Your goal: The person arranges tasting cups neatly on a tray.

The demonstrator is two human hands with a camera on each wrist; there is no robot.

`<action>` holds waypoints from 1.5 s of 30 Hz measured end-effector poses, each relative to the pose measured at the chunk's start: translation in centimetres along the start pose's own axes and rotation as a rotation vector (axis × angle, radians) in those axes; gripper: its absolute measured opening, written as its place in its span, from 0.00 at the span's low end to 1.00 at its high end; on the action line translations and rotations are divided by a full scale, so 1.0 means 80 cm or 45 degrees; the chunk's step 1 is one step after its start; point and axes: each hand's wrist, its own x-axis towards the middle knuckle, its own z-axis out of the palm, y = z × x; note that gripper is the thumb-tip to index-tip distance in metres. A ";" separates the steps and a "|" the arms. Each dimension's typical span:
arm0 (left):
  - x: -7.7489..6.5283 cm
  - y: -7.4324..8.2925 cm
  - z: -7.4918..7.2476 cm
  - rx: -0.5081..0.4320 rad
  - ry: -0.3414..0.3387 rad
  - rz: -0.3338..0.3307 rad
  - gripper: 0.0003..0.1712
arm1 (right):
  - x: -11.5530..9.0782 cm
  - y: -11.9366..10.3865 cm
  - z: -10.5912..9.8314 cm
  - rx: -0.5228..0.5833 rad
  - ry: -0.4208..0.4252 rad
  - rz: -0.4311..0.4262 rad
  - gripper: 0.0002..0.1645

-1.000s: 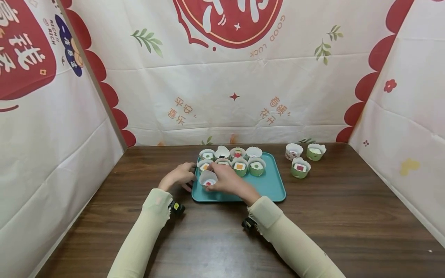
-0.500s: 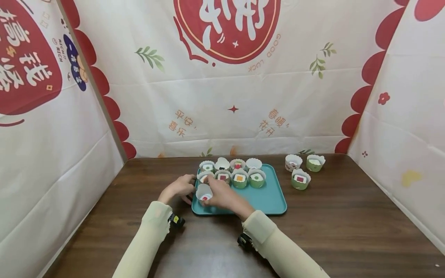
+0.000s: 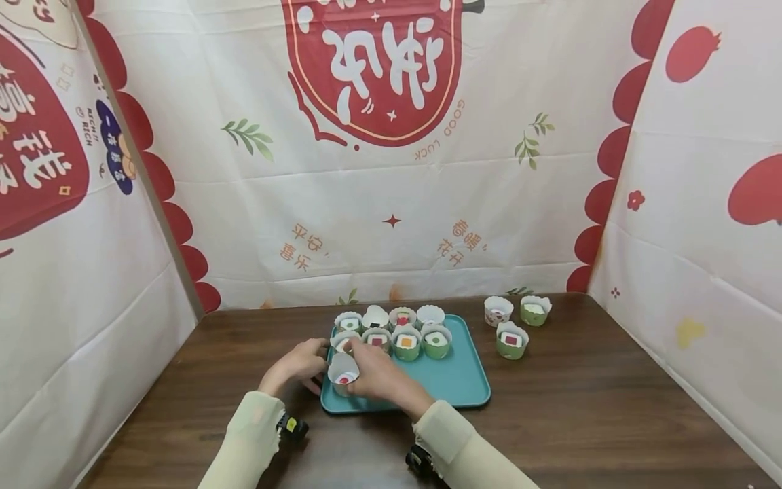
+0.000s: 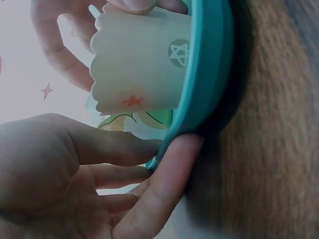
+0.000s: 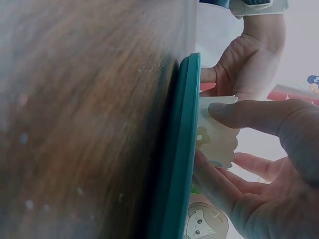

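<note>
My right hand (image 3: 379,377) holds a pale paper baking cup (image 3: 343,367) with a scalloped rim and a small red item inside. In the right wrist view, thumb and fingers lie on either side of this cup (image 5: 217,132), which stands at the tray's front left corner. The left hand (image 3: 296,367) pinches the rim of the teal tray (image 3: 455,377) at its left side; its thumb and fingers (image 4: 177,164) show on both sides of the rim (image 4: 209,64) in the left wrist view. Behind the held cup, two rows of filled cups, including a green one (image 3: 436,346), fill the tray's back part.
Right of the tray stand three more cups: a patterned white one (image 3: 497,314), a green one (image 3: 534,314) and another green one (image 3: 512,345) with a dark red square. All sits on a brown wooden table (image 3: 580,407). Printed cloth (image 3: 391,183) hangs behind and along both sides.
The right hand has shifted the held cup slightly left, closer to the tray's left rim. My left hand stays at that rim. The head view has tilted upward and turned slightly right.
</note>
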 end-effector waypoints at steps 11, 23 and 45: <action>0.032 0.034 -0.001 -0.015 -0.034 0.061 0.37 | 0.009 0.019 -0.035 -0.048 0.074 0.022 0.42; 0.034 0.031 -0.004 0.011 -0.048 0.041 0.37 | 0.008 0.016 -0.035 0.002 0.003 0.073 0.43; 0.002 0.005 0.000 -0.004 -0.027 -0.042 0.36 | -0.004 -0.001 -0.016 0.014 -0.108 0.044 0.45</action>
